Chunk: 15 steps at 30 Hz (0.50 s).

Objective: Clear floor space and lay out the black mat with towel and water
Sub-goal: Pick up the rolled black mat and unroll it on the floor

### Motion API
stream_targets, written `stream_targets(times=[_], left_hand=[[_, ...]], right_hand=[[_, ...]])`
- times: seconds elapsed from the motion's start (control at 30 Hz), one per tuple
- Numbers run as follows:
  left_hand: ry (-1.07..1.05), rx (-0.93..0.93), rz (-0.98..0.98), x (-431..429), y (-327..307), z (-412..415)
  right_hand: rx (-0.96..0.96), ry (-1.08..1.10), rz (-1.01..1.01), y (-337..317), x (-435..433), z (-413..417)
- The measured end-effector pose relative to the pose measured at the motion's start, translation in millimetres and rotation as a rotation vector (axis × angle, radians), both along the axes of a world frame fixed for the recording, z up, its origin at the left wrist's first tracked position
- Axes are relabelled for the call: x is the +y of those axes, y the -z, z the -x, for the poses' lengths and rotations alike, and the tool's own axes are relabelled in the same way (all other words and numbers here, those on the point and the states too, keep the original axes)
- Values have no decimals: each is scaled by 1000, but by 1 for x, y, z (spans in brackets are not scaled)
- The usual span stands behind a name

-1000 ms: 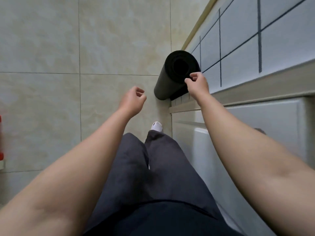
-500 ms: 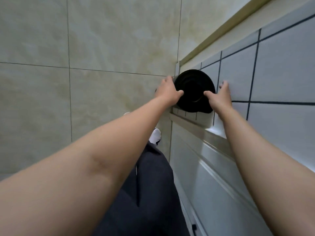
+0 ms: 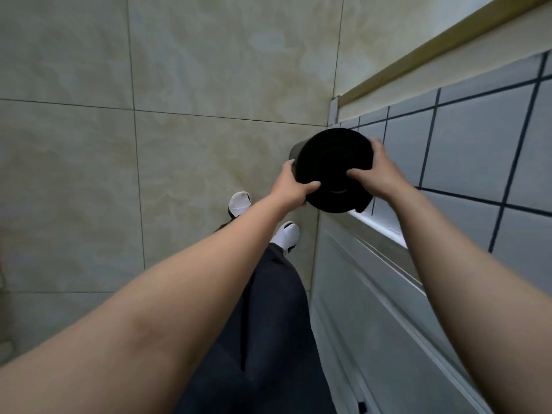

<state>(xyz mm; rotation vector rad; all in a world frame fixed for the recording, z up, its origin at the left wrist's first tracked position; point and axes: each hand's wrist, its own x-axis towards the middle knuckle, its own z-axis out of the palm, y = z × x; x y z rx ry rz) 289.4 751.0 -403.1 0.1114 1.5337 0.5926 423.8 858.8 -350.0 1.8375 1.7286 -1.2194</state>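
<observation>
Black rolled exercise mat is gripped at its top, left hand and right hand fingers curled round it; best lifted straight, kept tightly rolled.

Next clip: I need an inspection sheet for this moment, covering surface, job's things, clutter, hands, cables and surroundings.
Surface: beige tiled floor with thin grout lines.
Job's things: rolled black mat, seen end-on beside the wall; whether it stands on the floor cannot be told. Towel and water: nothing seen.
Clutter: cropped object at the left edge, too little shown to identify.
Hands: left hand grips the roll's left side, thumb over its end; right hand grips the right side likewise.
Cables: nothing seen.
Surroundings: grey tiled wall on the right, white panelled unit below it; the person's dark trousers and white socks.
</observation>
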Motion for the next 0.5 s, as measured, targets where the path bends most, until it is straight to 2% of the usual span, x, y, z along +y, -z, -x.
stream_targets(times=[0.03,0.1,0.17,0.2,0.27,0.37,0.43,0.5], left_hand=[[19,110,-28,-8,-4,7],[141,468,-138,-26,-17,19],[249,827,-348,-46,-30,30],[300,917,-444,-54,-33,35],[459,956,-528,-75,-29,43],[757,944,-359,-92,-20,50],[702,987,-182,-101,-9,58],[555,952,-56,-107,1,68]], right_hand=[[13,-23,7,0,-5,12],[19,-52,7,0,-16,35],[23,-89,-23,1,-29,60],[24,-100,-48,3,-34,71],[11,-144,-78,5,-48,94],[-5,-131,-132,5,-61,116],[85,-42,-132,8,-77,130],[137,-35,-1,16,-93,140]])
